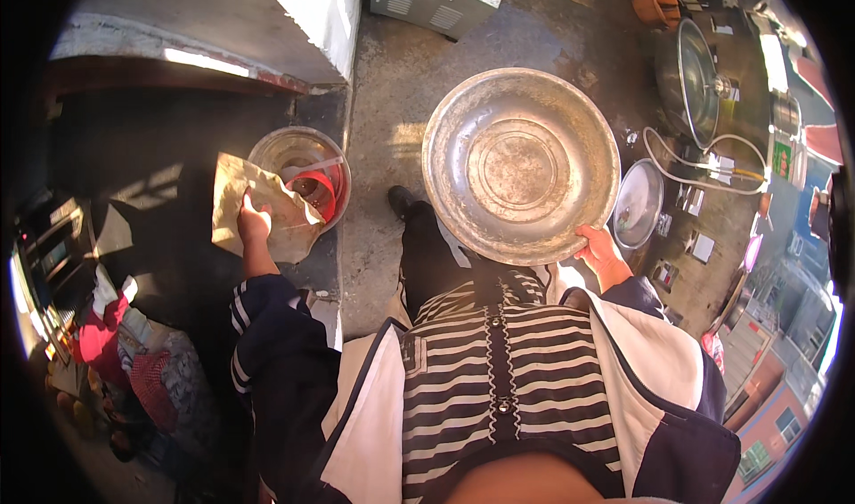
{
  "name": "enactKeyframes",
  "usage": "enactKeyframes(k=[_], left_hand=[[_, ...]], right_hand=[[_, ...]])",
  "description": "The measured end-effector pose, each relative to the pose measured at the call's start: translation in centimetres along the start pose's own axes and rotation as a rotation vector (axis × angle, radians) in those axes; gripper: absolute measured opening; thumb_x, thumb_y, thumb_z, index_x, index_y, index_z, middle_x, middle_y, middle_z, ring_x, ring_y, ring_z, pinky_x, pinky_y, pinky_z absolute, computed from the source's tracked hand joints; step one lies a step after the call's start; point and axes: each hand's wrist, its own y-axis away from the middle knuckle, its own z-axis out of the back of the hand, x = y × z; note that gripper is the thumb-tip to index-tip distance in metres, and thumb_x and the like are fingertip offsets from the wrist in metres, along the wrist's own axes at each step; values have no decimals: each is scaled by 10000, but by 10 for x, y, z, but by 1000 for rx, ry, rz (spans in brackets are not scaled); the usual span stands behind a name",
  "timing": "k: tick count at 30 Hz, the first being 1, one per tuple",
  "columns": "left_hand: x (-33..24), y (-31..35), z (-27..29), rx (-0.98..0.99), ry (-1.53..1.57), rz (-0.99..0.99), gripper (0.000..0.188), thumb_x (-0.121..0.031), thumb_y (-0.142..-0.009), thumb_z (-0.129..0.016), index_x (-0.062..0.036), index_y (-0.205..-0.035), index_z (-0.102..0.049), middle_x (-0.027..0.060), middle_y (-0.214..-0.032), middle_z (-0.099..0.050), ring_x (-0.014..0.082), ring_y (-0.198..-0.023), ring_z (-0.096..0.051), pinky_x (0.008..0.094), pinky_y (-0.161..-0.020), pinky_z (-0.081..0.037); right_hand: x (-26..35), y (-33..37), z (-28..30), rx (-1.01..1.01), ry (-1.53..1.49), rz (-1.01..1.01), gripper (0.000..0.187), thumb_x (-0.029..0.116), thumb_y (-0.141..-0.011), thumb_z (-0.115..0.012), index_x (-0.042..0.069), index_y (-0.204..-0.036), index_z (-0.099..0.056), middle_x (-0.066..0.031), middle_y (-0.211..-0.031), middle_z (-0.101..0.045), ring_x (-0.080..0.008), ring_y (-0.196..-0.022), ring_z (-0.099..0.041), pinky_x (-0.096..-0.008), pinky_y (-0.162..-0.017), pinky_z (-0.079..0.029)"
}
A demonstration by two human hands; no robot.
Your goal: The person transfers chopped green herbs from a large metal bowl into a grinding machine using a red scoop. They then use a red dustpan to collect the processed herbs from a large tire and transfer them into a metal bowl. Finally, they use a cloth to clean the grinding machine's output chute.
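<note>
In my right hand (604, 251) I have a wide metal basin (521, 161); it is in front of my body, over the floor, and its worn, stained inner side is turned up to me. My fingers are closed on its rim, at the lower right edge of it. My left hand (255, 224) grips a tan, creased sheet (289, 225) — paper or thin card, I cannot tell which. A part of this hand lies upon the sheet, and how the other fingers are bent below it, I cannot see.

The sheet covers a part of a round container (274, 151), which stands to my left on the edge of a dark area. Inside this container a red object (333, 180) is showing, but its form is partly hidden.

Under the basin, a little to the left, my dark shoe (401, 201) is on the grey concrete floor (374, 139). Further ahead stands a grey metal cabinet (432, 4) with slotted vents. To the right I see a round metal lid (638, 203), a pale hose (656, 161) in a loop, a big, dark metal pan (697, 81) — and, beyond it, an orange bucket (656, 5).
</note>
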Motion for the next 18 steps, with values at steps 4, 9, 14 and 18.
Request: enactKeyframes(k=[4,9,14,18], left_hand=[[0,0,-15,49,264,-42,511,-43,-767,-601,-61,-1263,-478,150,-1208,-551,264,-1140,-511,361,-949,-391],[-103,41,-38,291,695,-129,401,-15,-845,-524,-9,-1244,-479,136,-1146,-567,198,-962,-578,284,-826,-453],[-275,116,-80,789,865,-69,476,-208,-886,-567,-85,-1317,-409,135,-1229,-518,247,-933,-598,374,-800,-472],[-361,185,-108,1100,952,-52,883,-638,-766,-547,-161,-1421,-196,120,-1420,-294,335,-1248,-358,536,-949,-354]], right_hand=[[-1,17,-9,-8,-19,22,258,66,-799,-543,-36,-1036,-530,-122,-803,-624,-202,-526,-588,-288,-365,-449],[-13,9,5,-55,-215,29,263,57,-782,-564,3,-1039,-542,-98,-791,-617,-187,-537,-581,-285,-380,-443],[-14,10,55,-100,-465,57,328,32,-744,-581,24,-1069,-535,-94,-850,-612,-190,-551,-570,-297,-386,-456],[-13,5,116,-45,-531,83,347,37,-732,-574,21,-1078,-555,-105,-860,-614,-183,-595,-581,-291,-393,-469]])
